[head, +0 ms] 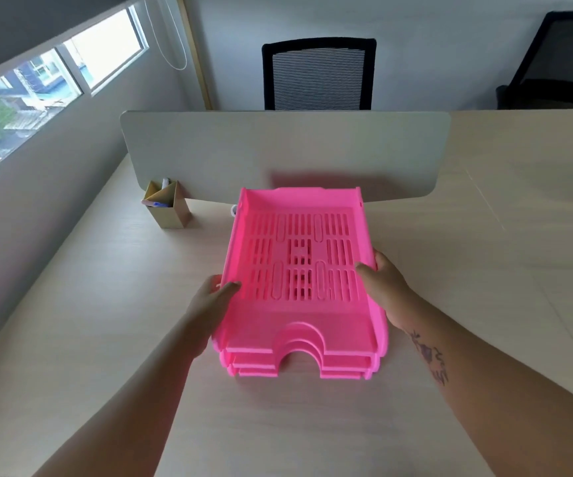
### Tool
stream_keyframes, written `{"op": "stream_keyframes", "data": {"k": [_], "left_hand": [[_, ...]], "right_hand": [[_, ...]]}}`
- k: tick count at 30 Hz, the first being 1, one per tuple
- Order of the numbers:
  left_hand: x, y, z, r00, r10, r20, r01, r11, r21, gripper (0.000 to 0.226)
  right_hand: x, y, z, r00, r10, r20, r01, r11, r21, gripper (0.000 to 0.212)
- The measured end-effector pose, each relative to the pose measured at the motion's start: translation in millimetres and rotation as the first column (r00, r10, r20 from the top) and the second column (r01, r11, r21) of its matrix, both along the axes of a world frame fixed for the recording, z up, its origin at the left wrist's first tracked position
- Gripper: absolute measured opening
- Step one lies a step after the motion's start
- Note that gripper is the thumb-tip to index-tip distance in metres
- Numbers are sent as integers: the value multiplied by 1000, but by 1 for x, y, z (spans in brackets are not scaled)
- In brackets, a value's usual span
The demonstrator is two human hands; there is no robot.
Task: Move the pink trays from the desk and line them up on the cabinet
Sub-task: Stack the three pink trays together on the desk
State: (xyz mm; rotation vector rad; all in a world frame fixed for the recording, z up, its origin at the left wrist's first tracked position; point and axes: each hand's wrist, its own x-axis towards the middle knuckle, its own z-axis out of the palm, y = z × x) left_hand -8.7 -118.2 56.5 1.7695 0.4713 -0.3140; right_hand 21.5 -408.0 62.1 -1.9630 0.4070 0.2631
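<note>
We grip a nested stack of pink trays with both hands, left hand and right hand clasping its side walls, near the desk's front edge. No tray has reached the cabinet, which is unseen.

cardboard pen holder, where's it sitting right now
In the head view the tan cardboard pen holder stands on the light wood desk, left of the stacked pink plastic trays, right against the lower left corner of the grey divider panel.
</note>
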Motion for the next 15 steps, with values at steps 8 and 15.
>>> {"op": "stream_keyframes", "data": {"k": [8,15], "left_hand": [[-81,3,-44,988,-37,147,57,990,-130,57],[-76,1,-79,989,2,145,36,967,-253,63]], "right_hand": [[-83,15,-10,978,-205,-35,208,970,126,24],[-122,22,-57,964,-267,-20,263,930,258,44]]}}
